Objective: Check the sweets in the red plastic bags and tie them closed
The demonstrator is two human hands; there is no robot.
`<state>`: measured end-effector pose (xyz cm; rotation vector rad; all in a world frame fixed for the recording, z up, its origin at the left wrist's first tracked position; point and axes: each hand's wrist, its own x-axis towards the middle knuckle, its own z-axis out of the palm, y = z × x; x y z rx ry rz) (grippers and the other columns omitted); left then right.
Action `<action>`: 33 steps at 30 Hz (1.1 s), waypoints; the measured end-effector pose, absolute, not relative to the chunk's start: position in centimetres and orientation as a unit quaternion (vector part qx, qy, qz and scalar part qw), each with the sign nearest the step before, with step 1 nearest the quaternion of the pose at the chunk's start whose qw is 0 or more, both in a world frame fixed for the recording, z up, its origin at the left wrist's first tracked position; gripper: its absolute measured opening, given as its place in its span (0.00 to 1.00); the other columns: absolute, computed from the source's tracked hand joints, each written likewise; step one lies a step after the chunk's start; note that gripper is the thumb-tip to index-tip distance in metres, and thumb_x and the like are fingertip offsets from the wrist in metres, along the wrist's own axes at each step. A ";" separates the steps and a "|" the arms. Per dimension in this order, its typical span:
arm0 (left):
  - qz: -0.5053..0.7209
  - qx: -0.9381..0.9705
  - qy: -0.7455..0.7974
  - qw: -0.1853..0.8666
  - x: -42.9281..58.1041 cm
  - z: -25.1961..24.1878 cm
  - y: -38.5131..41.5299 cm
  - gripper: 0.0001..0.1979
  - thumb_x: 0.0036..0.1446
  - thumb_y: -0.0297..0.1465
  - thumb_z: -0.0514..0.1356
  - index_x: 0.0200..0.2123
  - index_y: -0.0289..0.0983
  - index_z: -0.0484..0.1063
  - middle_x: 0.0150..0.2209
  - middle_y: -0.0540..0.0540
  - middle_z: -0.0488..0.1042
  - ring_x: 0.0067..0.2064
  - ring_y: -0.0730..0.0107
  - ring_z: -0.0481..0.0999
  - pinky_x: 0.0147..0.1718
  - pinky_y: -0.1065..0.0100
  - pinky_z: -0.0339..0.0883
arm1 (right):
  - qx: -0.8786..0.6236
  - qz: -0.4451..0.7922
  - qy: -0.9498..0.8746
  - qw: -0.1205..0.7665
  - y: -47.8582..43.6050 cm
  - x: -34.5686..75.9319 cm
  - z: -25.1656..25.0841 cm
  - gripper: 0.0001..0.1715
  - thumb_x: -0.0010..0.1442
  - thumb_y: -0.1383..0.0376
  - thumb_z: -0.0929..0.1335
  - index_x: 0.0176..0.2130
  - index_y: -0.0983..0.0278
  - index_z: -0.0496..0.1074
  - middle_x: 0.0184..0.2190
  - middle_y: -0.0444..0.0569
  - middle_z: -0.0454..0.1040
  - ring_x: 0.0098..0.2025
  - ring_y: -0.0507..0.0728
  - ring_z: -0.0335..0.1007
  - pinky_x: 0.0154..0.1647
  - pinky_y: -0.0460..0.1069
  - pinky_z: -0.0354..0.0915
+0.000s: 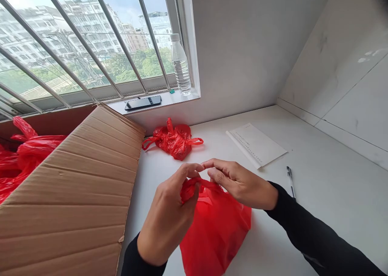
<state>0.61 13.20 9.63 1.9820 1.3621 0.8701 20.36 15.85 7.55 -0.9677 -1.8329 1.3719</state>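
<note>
A red plastic bag (215, 231) lies on the white counter (318, 187) in front of me. My left hand (169, 219) is closed around the bag's gathered top, thumb and fingers wrapped round the red plastic. My right hand (239, 183) pinches the same top from the right, its fingertips meeting the left hand's. A second red bag (174, 140), knotted shut, sits farther back near the wall.
An open cardboard box (75, 187) fills the left side, with more red bags (24, 154) inside. A sheet of paper (257, 144) and a pen (290, 179) lie to the right. On the windowsill are a phone (143, 102) and a water bottle (181, 66).
</note>
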 end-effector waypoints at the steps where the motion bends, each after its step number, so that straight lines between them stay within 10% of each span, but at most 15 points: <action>1: 0.332 0.746 0.513 0.264 0.6 9.5 13.3 0.17 0.63 0.21 0.57 0.50 0.46 0.70 0.46 0.52 0.76 0.45 0.71 0.78 0.45 0.67 0.71 | -0.362 0.544 -0.690 0.313 16.0 20.3 7.3 0.18 0.73 0.58 0.59 0.56 0.60 0.71 0.24 0.37 0.58 0.25 0.50 0.51 0.27 0.48 0.53; 10: 0.368 0.766 0.525 0.052 0.8 9.5 13.7 0.09 0.60 0.27 0.65 0.34 0.40 0.66 0.31 0.55 0.68 0.32 0.75 0.70 0.33 0.72 0.66 | -0.303 0.651 -0.622 0.313 17.4 20.5 6.1 0.13 0.69 0.56 0.66 0.44 0.64 0.70 0.28 0.40 0.65 0.29 0.49 0.57 0.33 0.48 0.58; 33: 0.047 0.820 0.542 0.177 -0.3 11.1 12.6 0.20 0.71 0.39 0.47 0.25 0.40 0.50 0.24 0.55 0.57 0.25 0.71 0.54 0.28 0.65 0.45 | -0.429 0.513 -0.659 0.345 19.1 20.9 4.0 0.12 0.69 0.58 0.63 0.40 0.63 0.70 0.38 0.47 0.75 0.41 0.55 0.71 0.46 0.52 0.65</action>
